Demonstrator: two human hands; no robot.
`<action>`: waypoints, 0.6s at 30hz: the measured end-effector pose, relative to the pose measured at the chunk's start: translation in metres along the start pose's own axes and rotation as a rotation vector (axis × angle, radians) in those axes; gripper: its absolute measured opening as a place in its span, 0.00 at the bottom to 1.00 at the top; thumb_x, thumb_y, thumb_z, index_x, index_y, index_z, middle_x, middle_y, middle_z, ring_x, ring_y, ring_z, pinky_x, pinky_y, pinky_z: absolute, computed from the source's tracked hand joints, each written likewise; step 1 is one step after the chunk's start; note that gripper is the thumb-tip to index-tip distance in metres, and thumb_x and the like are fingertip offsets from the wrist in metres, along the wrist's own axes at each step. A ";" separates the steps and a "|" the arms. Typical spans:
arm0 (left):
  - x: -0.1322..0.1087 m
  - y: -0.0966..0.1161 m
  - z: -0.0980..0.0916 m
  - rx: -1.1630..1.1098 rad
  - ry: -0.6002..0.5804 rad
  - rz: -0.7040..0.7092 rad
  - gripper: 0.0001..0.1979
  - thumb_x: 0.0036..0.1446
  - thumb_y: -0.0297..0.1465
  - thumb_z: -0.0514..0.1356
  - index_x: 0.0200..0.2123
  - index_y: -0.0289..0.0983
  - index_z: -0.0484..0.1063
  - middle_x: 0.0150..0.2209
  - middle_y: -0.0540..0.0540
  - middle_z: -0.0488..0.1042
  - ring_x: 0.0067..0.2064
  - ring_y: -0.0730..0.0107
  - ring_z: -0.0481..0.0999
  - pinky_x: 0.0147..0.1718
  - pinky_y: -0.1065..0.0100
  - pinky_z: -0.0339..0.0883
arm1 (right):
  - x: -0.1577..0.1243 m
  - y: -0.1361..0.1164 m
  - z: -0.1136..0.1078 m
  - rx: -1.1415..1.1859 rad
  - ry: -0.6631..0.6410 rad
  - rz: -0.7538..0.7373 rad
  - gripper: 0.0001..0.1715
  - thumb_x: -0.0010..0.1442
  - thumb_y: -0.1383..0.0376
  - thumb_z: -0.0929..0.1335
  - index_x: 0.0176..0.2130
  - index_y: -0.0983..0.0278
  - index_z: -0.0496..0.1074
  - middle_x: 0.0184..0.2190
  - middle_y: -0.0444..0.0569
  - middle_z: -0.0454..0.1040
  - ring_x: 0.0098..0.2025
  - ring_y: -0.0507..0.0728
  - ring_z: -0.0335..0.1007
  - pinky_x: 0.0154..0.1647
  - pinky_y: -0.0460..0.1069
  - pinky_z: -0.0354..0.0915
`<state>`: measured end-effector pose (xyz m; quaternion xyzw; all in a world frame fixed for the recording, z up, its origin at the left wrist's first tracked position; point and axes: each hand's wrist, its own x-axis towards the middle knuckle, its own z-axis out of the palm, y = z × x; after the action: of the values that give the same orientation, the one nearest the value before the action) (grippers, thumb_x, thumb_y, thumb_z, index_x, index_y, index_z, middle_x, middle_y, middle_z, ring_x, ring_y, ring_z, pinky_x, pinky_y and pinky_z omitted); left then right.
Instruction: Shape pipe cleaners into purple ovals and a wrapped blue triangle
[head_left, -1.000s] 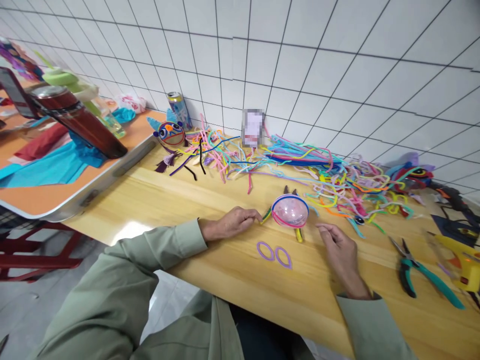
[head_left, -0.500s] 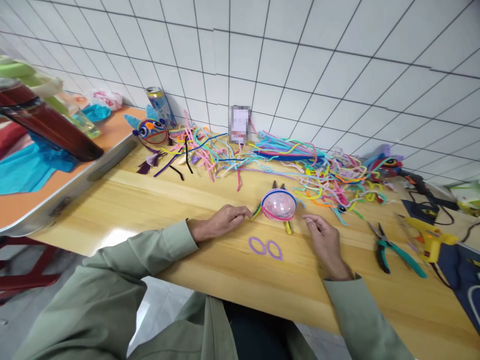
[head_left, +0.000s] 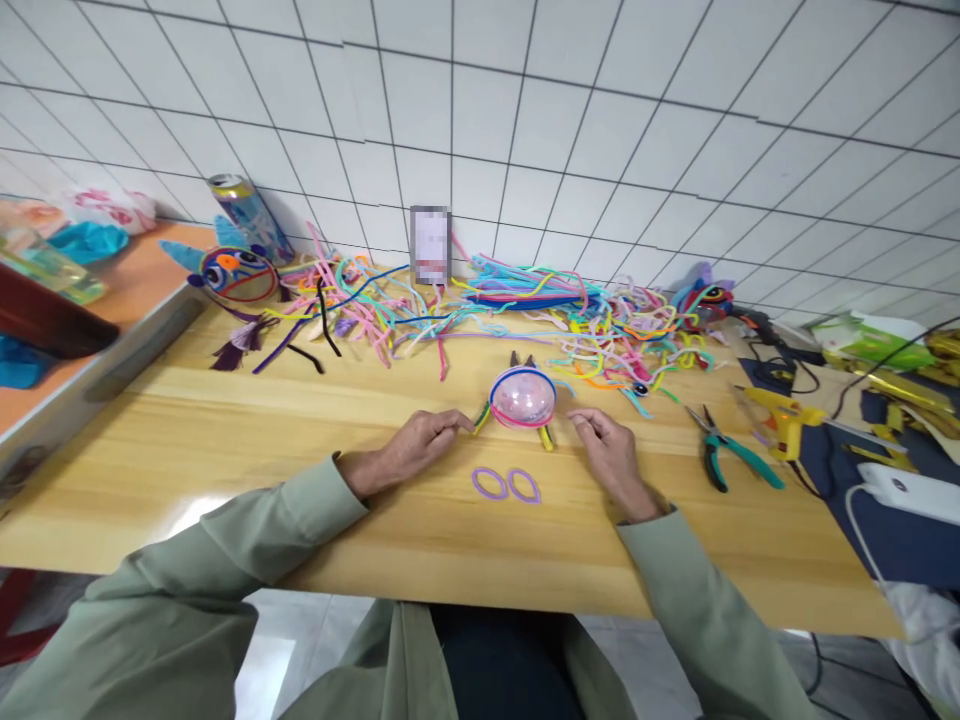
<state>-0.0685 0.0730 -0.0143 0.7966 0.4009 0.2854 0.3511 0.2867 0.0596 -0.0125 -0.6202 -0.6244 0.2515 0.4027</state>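
Transparent dome [head_left: 523,397], with a blue and pink rim around it, lies near the middle of the tabletop [head_left: 420,545], between the front edge and the heap of fuzzy stems [head_left: 525,285] along the back edge. A tool with green and yellow handles [head_left: 547,438] shows around it: two dark tips at the far side, the handle ends at the near side. I cannot tell if the dome rests on this tool or only lies in front of it.

The left hand [head_left: 416,445] is to the left of the dome, its fingers bent and gathered, the tips at the end of one handle; whether they grasp it or only touch it, I cannot tell. The right hand [head_left: 611,455] is near the dome but apart from it, thumb and index finger brought close; if something thin is between them, it is too small to see.

Two purple loops [head_left: 489,483] lie side by side toward the front edge. Teal-handled pliers [head_left: 750,459] and a yellow glue gun [head_left: 784,418] lie toward the right edge.

In my judgement, the dome is best handled by its rim, with light pressure, because its wall looks thin and its round shape may slide. The wrists should pass well above the loops, which are probably light and easily disturbed.
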 end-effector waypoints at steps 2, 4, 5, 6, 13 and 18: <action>0.000 0.002 -0.002 -0.015 0.009 -0.026 0.20 0.68 0.28 0.51 0.48 0.36 0.85 0.32 0.49 0.81 0.29 0.70 0.74 0.34 0.70 0.67 | 0.000 0.000 0.000 -0.006 -0.008 0.005 0.24 0.65 0.49 0.67 0.40 0.62 0.86 0.27 0.47 0.81 0.28 0.57 0.70 0.32 0.51 0.64; 0.000 0.003 -0.003 -0.019 0.018 -0.053 0.21 0.68 0.29 0.51 0.48 0.36 0.85 0.29 0.50 0.78 0.28 0.70 0.72 0.33 0.70 0.65 | 0.000 0.001 0.000 -0.004 -0.010 0.007 0.23 0.65 0.50 0.67 0.41 0.62 0.85 0.29 0.48 0.83 0.29 0.57 0.72 0.33 0.51 0.64; 0.001 0.003 -0.003 -0.020 0.024 -0.061 0.21 0.68 0.30 0.51 0.48 0.35 0.85 0.28 0.51 0.76 0.28 0.70 0.71 0.32 0.71 0.65 | 0.000 0.001 0.000 -0.002 -0.011 0.006 0.23 0.65 0.50 0.67 0.41 0.62 0.85 0.30 0.49 0.83 0.29 0.58 0.72 0.33 0.51 0.65; 0.001 0.003 -0.004 -0.020 0.030 -0.066 0.22 0.69 0.31 0.51 0.48 0.35 0.86 0.26 0.51 0.75 0.27 0.70 0.70 0.31 0.70 0.64 | 0.000 0.001 0.000 0.000 -0.013 0.004 0.23 0.65 0.50 0.67 0.41 0.62 0.85 0.31 0.50 0.84 0.30 0.58 0.73 0.34 0.51 0.65; 0.002 0.007 -0.006 -0.042 0.076 -0.107 0.19 0.67 0.34 0.54 0.45 0.37 0.86 0.30 0.49 0.79 0.32 0.65 0.76 0.36 0.68 0.69 | -0.001 -0.001 0.000 -0.004 -0.015 -0.017 0.22 0.66 0.51 0.67 0.41 0.61 0.85 0.32 0.50 0.85 0.31 0.59 0.76 0.34 0.51 0.67; 0.001 0.012 -0.004 -0.080 0.090 -0.129 0.19 0.67 0.36 0.54 0.46 0.36 0.85 0.31 0.49 0.79 0.31 0.67 0.73 0.35 0.68 0.68 | -0.002 -0.003 -0.001 0.000 -0.010 -0.050 0.20 0.67 0.53 0.67 0.42 0.61 0.85 0.31 0.49 0.85 0.30 0.57 0.75 0.34 0.51 0.66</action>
<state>-0.0656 0.0702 -0.0023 0.7406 0.4551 0.3137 0.3821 0.2854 0.0566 -0.0098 -0.6030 -0.6420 0.2444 0.4056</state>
